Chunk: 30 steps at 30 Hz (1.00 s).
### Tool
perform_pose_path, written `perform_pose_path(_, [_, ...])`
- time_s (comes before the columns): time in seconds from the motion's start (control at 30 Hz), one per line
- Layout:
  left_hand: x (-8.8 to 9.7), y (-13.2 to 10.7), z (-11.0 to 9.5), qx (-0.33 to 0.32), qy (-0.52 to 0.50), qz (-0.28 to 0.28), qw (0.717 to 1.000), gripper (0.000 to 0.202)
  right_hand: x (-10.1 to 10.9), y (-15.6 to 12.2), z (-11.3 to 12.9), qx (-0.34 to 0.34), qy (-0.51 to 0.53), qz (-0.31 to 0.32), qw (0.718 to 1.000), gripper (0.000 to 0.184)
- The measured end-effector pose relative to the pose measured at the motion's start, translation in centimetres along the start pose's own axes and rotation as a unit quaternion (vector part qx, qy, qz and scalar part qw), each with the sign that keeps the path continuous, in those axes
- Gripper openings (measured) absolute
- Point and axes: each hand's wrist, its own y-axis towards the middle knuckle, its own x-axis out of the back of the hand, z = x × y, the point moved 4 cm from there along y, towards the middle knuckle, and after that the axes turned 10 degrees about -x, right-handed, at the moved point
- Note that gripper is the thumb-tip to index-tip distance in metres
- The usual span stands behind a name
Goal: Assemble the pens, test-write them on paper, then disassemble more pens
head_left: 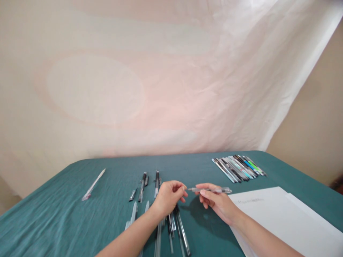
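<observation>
A clear-barrelled pen (224, 190) lies level in my right hand (215, 201), gripped between thumb and fingers. Its tip points left, close to the fingertips of my left hand (170, 195). My left thumb and forefinger are pinched together; whatever they hold, if anything, is too small to make out. Below and partly behind my left wrist, several clear and dark pens (181, 228) lie on the cloth. Just beyond that hand are two dark-gripped pens, one upper (157, 184) and one farther left (142, 187), and a small pen cap (132, 195).
A row of many pens (237, 167) lies at the back right of the green-covered table (112, 210). White paper (278, 217) with faint scribbles is at the right. A whitish pen (93, 185) lies alone at the left. A pale sheet (171, 78) hangs behind the table.
</observation>
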Motion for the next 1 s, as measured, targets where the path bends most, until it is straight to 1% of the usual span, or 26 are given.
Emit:
perform_pose_path(0.1, [0.18,0.18,0.20,0.024,-0.014,-0.011,1.000,0.027,0.04,0.02,0.01,0.001,0.008,0.007,1.000,0.022])
perform_pose_path(0.23, [-0.01,0.07,0.33,0.049,-0.018,0.008,0.999,0.029,0.09,0.01,-0.03,0.000,0.011,0.014,1.000,0.021])
perform_pose_path(0.33, [-0.17,-0.14,0.19,0.057,-0.017,0.017,0.998,0.030,0.08,0.00,-0.08,-0.003,0.008,0.020,1.000,0.021])
perform_pose_path(0.53, [-0.27,-0.16,0.36,0.067,-0.022,0.014,0.997,0.029,-0.12,0.04,-0.13,0.006,-0.020,0.026,0.999,0.023])
perform_pose_path(0.7, [-0.38,-0.14,0.32,0.045,-0.012,0.030,0.998,0.029,0.03,0.07,-0.20,0.015,-0.030,0.018,0.999,0.021])
perform_pose_path(0.83, [-0.42,-0.16,0.03,0.003,0.006,0.054,0.999,0.031,0.23,0.15,-0.34,0.014,-0.028,0.018,0.999,0.021])
perform_pose_path(1.0, [-0.37,-0.32,-0.17,-0.039,0.066,0.060,0.995,0.031,0.48,0.25,-0.60,0.012,-0.028,0.022,0.999,0.022])
